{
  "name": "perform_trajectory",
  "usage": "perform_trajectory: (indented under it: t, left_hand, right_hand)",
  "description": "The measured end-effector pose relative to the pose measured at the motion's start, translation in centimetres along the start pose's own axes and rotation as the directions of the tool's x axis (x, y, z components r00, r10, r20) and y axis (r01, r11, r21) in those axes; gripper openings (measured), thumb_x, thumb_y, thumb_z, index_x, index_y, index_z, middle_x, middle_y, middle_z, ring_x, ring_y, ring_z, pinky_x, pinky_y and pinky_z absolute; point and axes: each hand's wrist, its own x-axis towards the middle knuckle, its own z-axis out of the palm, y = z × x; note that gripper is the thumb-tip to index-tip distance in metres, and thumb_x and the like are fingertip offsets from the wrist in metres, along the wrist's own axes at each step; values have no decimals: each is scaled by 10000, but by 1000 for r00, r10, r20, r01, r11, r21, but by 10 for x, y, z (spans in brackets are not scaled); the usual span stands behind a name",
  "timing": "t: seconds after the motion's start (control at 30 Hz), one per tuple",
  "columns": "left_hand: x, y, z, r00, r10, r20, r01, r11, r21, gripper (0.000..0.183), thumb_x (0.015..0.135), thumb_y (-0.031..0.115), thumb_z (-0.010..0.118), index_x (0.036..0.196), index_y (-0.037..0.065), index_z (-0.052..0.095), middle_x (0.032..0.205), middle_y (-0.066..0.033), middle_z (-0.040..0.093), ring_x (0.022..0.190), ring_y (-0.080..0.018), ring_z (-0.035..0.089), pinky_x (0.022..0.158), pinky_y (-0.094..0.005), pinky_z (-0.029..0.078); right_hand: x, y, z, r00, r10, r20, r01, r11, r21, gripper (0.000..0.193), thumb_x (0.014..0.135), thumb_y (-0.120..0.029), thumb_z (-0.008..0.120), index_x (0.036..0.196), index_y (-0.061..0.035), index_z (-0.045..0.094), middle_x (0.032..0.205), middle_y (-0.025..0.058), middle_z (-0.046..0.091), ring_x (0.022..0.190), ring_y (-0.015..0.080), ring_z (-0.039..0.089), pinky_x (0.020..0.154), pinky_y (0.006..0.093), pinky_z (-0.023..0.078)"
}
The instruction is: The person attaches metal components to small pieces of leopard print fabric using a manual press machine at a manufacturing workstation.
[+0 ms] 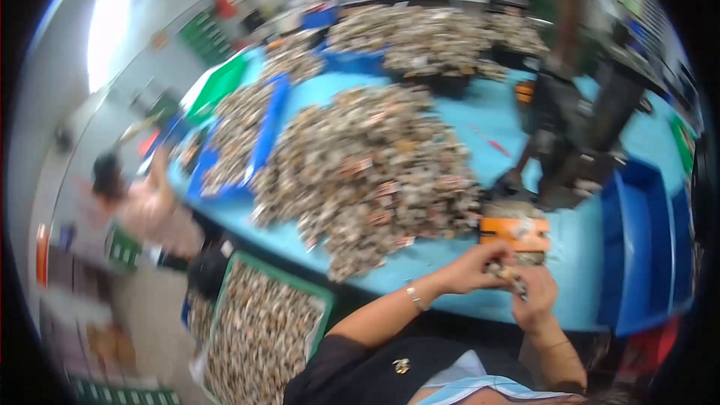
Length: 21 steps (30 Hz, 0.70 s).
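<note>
My left hand (480, 266) and my right hand (535, 296) are close together above the table's near edge. Both have closed fingers on a small, lumpy piece, pale brown and white with a dark end (510, 277); blur hides its kind. Just beyond them is an orange-and-black block (514, 229) with pale marks, at the foot of a dark machine. To the left, a large heap of small beige-grey pieces (375, 172), some showing reddish print, spreads over the light-blue tabletop (450, 274).
Blue trays (637, 247) stand on the right, beside the dark metal machine (577, 135). A green-rimmed crate (322, 315) full of similar pieces sits at lower left. Another filled blue tray (270, 131) and more heaps (435, 37) lie farther back. A person (154, 217) is at the far left.
</note>
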Motion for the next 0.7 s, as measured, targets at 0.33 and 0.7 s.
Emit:
perform_trajectory:
  t: [0.33, 0.7]
  left_hand:
    - [44, -16, 24, 981, 136, -142, -147, 987, -71, 148, 834, 20, 657, 947, 45, 565, 953, -3, 532, 894, -93, 500, 802, -235, 417]
    - [80, -28, 25, 859, -68, -507, -106, 946, -307, 115, 897, 8, 544, 1003, 14, 590, 923, -3, 625, 802, -55, 552, 695, -201, 438]
  right_hand:
    - [15, 38, -8, 980, 146, -134, -154, 987, -50, 274, 667, -3, 665, 921, -17, 563, 801, 141, 581, 688, 340, 558, 589, 394, 465]
    - [27, 81, 0, 580, 675, 456, -703, 131, 699, 202, 851, -112, 663, 985, 8, 569, 896, 55, 629, 797, 117, 595, 670, 270, 488]
